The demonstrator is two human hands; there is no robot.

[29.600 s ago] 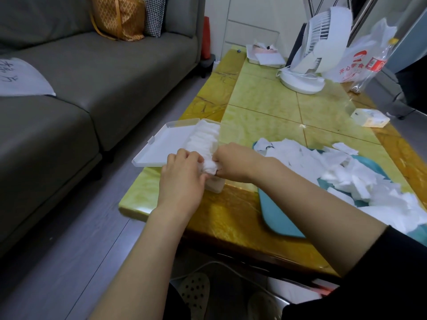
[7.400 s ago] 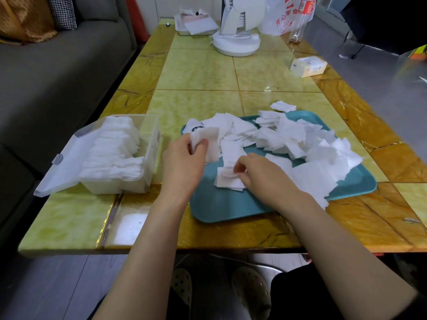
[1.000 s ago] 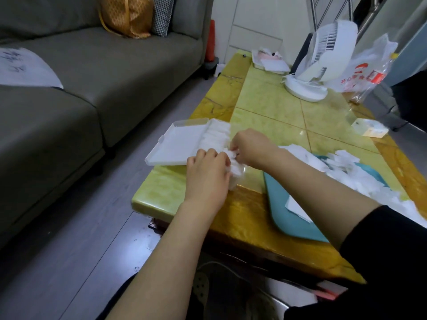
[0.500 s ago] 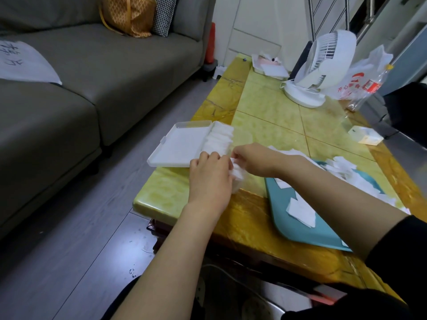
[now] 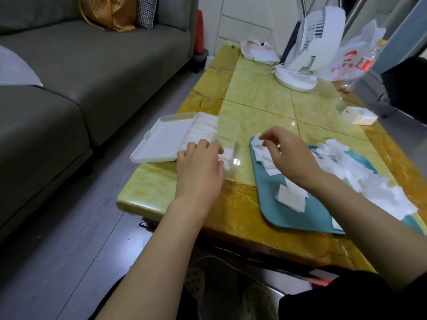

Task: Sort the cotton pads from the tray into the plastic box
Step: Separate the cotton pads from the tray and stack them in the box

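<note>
Two hands at the yellow desk (image 5: 261, 100), box at centre left, tray at right
Left hand (image 5: 199, 169): fingers together, bent over near end of stacked cotton pads (image 5: 205, 128) in clear plastic box (image 5: 227, 129), lid (image 5: 164, 142) lying open to the left. Right hand (image 5: 291, 158) over upper-left corner of teal tray (image 5: 298, 215), fingers loosely curled, tips at the loose cotton pads (image 5: 365, 181) heaped there; cannot tell if one is pinched

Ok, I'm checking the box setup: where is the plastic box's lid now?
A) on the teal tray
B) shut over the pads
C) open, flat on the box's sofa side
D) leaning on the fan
C: the lid lies open and flat beside the plastic box, toward the sofa, cotton pads uncovered.
</note>
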